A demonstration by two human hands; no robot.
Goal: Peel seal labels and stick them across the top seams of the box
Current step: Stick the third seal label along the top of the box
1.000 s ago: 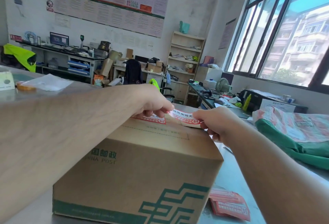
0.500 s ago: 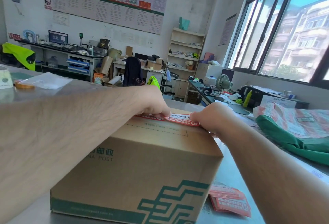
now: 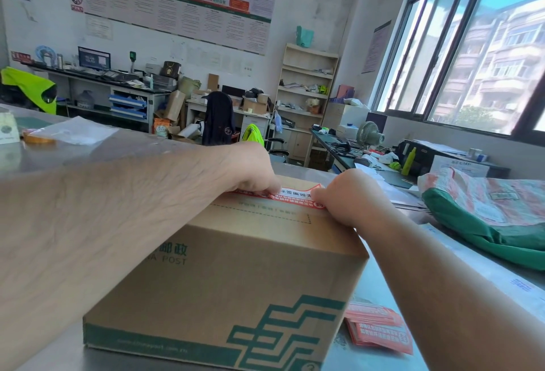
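A brown China Post cardboard box (image 3: 224, 288) stands on the metal table in front of me. A red and white seal label (image 3: 295, 194) lies across the seam on the box's top. My left hand (image 3: 252, 168) reaches over the box and presses its fingertips on the label's left part. My right hand (image 3: 346, 195) is at the label's right end, fingers curled, thumb and finger on that end. The label's far right corner looks slightly raised.
A stack of red seal labels (image 3: 380, 330) lies on the table (image 3: 383, 282) right of the box. A green and orange mail sack (image 3: 486, 217) fills the right side. A tape roll (image 3: 38, 138) and a clear plastic bag (image 3: 78, 134) lie far left.
The label's right end, held up in the air by my right hand, has come down flat onto the box top. Both hands now sit on the label.
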